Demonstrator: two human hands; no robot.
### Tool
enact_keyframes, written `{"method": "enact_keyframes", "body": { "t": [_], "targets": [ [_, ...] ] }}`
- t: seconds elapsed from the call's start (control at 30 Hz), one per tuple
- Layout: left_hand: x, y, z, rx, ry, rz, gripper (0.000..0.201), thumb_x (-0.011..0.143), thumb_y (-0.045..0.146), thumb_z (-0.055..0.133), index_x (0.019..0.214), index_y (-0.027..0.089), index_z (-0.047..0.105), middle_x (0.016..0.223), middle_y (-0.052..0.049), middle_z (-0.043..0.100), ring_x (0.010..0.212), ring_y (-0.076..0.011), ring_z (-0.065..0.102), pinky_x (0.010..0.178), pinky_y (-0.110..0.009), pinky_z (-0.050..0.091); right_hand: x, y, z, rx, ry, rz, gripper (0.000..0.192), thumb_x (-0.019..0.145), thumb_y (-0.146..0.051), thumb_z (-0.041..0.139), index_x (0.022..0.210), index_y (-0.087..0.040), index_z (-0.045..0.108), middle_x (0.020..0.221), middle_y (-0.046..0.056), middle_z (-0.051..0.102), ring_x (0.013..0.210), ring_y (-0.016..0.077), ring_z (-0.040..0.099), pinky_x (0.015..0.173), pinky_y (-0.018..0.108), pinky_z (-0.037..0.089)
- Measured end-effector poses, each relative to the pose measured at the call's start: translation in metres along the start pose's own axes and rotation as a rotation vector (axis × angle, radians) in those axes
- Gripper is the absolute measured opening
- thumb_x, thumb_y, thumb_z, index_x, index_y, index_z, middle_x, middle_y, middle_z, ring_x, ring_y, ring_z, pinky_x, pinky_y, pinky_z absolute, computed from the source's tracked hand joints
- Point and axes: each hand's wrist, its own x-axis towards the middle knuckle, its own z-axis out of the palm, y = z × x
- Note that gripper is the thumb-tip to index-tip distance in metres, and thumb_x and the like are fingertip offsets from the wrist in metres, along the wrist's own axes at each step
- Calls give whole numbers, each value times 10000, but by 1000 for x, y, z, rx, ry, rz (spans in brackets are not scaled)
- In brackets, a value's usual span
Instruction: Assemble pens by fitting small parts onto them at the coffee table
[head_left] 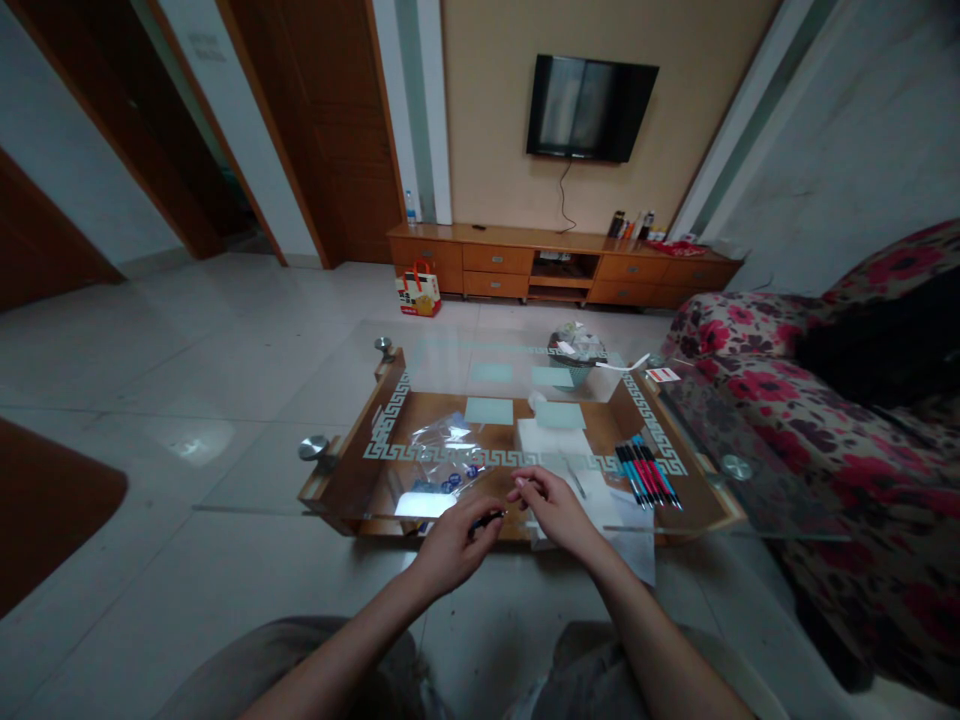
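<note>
Pale floor tiles run back to a long wooden TV cabinet [562, 265] against a tan wall, with a dark television [590, 106] mounted above it and a red-and-white paper bag [418, 290] standing on the floor by its left end. Closer in, I look down through a glass coffee table [247, 470] with a wooden lower shelf and a pale key-pattern border.

From the head view, my only one, I see both bare forearms reaching forward over the near edge of the glass. My left hand [450, 540] is curled, thumb and fingers pinched on a dark pen [487, 519] whose tip points right, toward my other hand. My right hand [553, 505] sits just beside it, fingers bent and drawn together near the pen's tip; whether they grip a small part I cannot tell. The two hands are close but not clearly touching.

Just beyond the left hand lies a clear plastic bag [444, 455] with small blue pieces in it. Behind the right hand is a stack of white paper [555, 445], and to its right a row of pens [647, 475], red, blue and black, lies side by side on the glass. A flowered sofa [810, 420] fills the right side.
</note>
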Motion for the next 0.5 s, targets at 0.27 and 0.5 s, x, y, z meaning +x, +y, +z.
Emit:
{"method": "enact_keyframes", "body": {
  "t": [0.27, 0.5],
  "targets": [
    [-2, -1, 1, 50, 18, -5, 146, 883, 224, 529, 968, 220, 648, 906, -28, 657, 834, -166, 593, 755, -254, 440, 1, 3, 1, -16, 5, -3, 307, 922, -429, 523, 1064, -171, 611, 874, 55, 715, 818, 171, 663, 762, 299, 497],
    [-2, -5, 1, 82, 25, -28, 137, 851, 228, 539, 922, 215, 656, 859, -28, 654, 773, -164, 585, 721, -249, 444, 0, 1, 1, -33, 12, 5, 298, 917, -424, 525, 1053, -174, 616, 869, 52, 713, 814, 170, 662, 746, 294, 498]
  ]
}}
